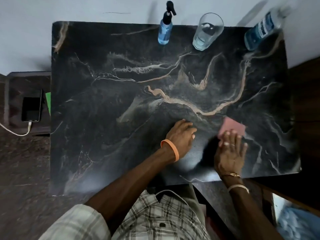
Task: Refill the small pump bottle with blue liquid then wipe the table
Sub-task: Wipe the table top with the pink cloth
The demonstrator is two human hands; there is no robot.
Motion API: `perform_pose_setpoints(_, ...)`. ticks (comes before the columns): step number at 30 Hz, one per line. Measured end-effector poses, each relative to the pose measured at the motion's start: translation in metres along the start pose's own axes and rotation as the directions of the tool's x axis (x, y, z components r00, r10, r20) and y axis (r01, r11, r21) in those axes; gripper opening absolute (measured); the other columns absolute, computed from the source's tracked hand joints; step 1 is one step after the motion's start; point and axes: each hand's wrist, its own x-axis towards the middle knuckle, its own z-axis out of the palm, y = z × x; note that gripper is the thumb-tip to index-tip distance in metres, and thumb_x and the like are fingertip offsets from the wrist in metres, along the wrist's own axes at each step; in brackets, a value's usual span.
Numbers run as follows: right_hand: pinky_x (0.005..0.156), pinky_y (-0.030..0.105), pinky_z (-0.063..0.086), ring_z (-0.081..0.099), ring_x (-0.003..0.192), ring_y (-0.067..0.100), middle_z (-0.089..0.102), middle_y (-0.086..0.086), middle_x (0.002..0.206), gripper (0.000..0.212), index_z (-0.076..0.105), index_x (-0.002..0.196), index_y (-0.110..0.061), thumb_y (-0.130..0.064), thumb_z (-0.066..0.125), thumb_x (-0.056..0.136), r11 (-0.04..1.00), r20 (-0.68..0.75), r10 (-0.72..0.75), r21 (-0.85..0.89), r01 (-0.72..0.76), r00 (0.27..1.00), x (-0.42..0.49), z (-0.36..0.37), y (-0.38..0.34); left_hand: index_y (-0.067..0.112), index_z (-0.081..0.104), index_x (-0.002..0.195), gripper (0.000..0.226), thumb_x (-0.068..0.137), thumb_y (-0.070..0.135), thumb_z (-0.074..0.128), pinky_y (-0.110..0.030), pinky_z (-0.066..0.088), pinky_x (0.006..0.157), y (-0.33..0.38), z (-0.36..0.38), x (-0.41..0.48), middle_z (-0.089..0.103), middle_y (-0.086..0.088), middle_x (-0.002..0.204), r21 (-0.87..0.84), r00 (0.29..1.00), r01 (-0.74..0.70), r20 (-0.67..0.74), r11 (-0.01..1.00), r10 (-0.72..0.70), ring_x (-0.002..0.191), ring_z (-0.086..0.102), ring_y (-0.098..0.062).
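Black marbled table against pale wall, dark speckled floor

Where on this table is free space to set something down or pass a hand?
The left half of the table and the middle band between the far row and the hands are bare. Crowded: the far edge (pump bottle, glass, large bottle) and the near right, where the right hand presses the pink cloth beside the left hand.

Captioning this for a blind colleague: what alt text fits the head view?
A person's right hand presses a pink cloth on a black marbled table, left hand resting nearby. Along the far edge stand a small pump bottle, a glass and a large bottle, all holding blue liquid.
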Motion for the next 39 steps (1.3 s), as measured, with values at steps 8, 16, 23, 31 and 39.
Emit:
perform_pose_setpoints(8,0.120,0.058,0.021,0.020,0.148,0.045,0.021,0.030,0.158,0.059,0.031,0.150,0.008,-0.015,0.038,0.096,0.955,0.086,-0.295,0.065,0.290,0.952,-0.011,0.016,-0.022,-0.001,0.068,0.113,0.027,0.087,0.003,0.063,-0.039,0.041,0.105,0.021,0.010,0.022,0.066,-0.022,0.120,-0.033,0.982,-0.031,-0.186,0.999,0.025,0.115,0.060,-0.035)
perform_pose_setpoints(16,0.121,0.055,0.000,-0.001,0.152,0.039,0.001,0.021,0.165,0.069,0.008,0.159,-0.014,-0.025,0.041,0.099,0.673,0.093,-0.733,-0.045,0.739,0.673,0.114,-0.027,-0.179,0.002,0.067,0.107,0.024,0.087,-0.002,0.056,-0.029,0.040,0.099,-0.048,-0.059,0.022,0.068,-0.016,0.111,-0.324,0.566,0.432,-0.629,0.842,-0.533,0.104,0.059,-0.029)
perform_pose_setpoints(23,0.122,0.048,-0.012,-0.010,0.154,0.026,-0.003,0.001,0.167,0.059,0.007,0.159,-0.027,-0.029,0.028,0.104,0.000,0.317,-0.948,-0.113,0.994,0.036,0.100,-0.014,-0.151,0.005,0.073,0.104,0.024,0.086,0.004,0.057,-0.030,0.045,0.096,-0.073,-0.063,-0.028,0.071,-0.018,0.110,-0.128,0.621,0.536,-0.610,0.834,-0.492,0.100,0.067,-0.034)
perform_pose_setpoints(31,0.122,0.044,-0.009,-0.009,0.154,0.021,-0.005,-0.002,0.167,0.057,0.007,0.159,-0.025,-0.029,0.028,0.107,0.166,0.280,-0.937,-0.169,0.972,0.208,0.152,-0.039,-0.141,0.004,0.035,0.146,0.055,0.097,0.029,0.038,-0.048,0.019,0.119,-0.057,-0.028,0.036,0.024,-0.020,0.157,0.307,0.774,0.631,-0.314,0.713,-0.550,0.148,0.014,-0.036)
perform_pose_setpoints(39,0.121,0.031,0.019,0.029,0.149,0.021,0.031,0.000,0.161,0.047,0.040,0.151,-0.019,-0.021,0.041,0.105,0.482,0.348,-0.857,0.278,0.831,0.381,0.101,-0.055,0.013,0.021,0.054,0.132,0.047,0.092,0.041,0.043,-0.038,0.029,0.109,0.047,0.042,0.039,0.047,-0.008,0.140,0.295,0.936,0.351,-0.092,0.889,-0.340,0.130,0.039,-0.028)
